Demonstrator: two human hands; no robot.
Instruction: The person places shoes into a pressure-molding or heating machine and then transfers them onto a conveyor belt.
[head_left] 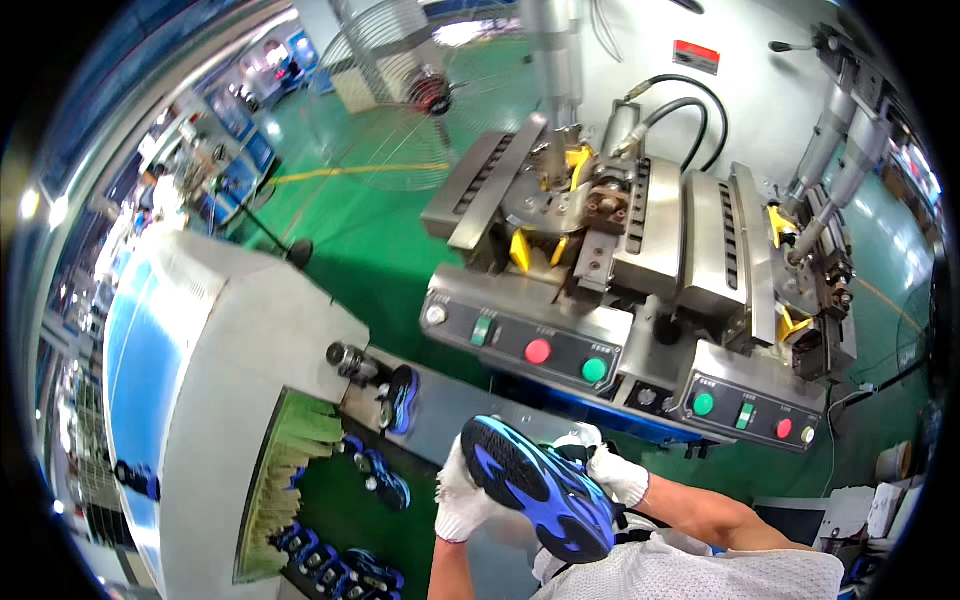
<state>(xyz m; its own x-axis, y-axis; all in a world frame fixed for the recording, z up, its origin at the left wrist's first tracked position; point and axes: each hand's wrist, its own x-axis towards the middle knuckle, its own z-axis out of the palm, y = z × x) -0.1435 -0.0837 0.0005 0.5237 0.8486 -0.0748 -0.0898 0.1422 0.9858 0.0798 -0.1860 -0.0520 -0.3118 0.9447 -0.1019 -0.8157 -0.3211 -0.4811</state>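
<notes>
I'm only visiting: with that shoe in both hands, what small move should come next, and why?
Perhaps turn the shoe sole-down, I'd judge: its black-and-blue sole faces up toward the camera, while the left hand and the right hand hold it from either side, so both could guide the turn.

The shoe point(540, 490) is black, purple and bright blue. Its bumpy bottom faces up. It is tipped on a slant, one end up and left, the other down and right. It is held up between the left hand point(463, 497) and right hand point(612, 470).
</notes>
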